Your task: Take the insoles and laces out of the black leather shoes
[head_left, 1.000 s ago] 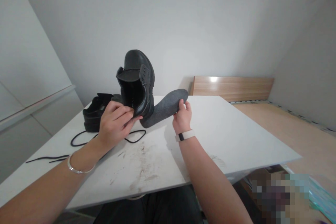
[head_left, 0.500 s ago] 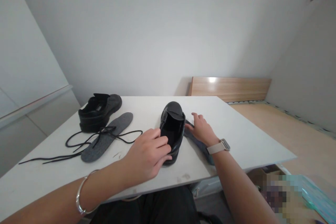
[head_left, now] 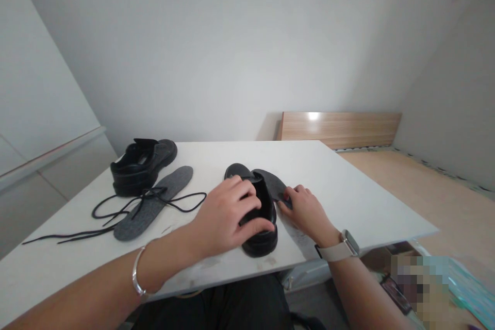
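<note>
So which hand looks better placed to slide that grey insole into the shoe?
Probably the right hand: its fingers already pinch the grey insole at the shoe's opening. The left hand is wrapped over the black shoe, steadying it on the table.

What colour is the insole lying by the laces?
Grey, seen in the head view: the insole beside the black laces.

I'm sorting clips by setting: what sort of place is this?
Probably a room in a home, maybe a bedroom: a white table against plain walls, a wooden bed frame behind it, pale cupboards on the left.
</note>
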A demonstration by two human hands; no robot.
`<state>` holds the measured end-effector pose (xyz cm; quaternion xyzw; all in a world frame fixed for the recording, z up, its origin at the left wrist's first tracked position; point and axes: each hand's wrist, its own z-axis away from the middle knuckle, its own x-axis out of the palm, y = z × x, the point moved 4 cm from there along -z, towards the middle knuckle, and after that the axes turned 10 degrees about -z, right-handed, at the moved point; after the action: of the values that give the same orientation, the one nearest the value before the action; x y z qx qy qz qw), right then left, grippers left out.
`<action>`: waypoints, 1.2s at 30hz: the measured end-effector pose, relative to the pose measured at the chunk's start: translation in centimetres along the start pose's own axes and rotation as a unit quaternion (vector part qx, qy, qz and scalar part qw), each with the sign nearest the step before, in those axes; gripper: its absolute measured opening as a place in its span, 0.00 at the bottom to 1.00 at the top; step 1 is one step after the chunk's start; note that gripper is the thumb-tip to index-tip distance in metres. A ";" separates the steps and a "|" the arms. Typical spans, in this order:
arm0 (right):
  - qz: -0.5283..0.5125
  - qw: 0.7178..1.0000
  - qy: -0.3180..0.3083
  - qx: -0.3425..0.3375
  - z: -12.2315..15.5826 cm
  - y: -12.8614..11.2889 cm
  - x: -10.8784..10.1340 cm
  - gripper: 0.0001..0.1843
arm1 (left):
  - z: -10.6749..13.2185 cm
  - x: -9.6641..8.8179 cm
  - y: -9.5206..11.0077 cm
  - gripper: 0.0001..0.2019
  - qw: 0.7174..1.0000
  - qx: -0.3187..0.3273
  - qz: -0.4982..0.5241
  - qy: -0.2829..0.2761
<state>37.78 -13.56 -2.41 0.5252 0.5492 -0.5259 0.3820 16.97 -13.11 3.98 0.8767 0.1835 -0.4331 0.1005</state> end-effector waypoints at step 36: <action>-0.257 0.946 0.095 -0.175 3.2 -6.4 -7.9 0.09 | 1.6 5.9 -11.3 0.12 0.824 -0.405 0.381 0.104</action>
<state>32.33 -17.41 5.93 0.3382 0.7828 -0.4496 0.2658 14.51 -1.92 -1.87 0.7970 0.0030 -0.1532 0.5842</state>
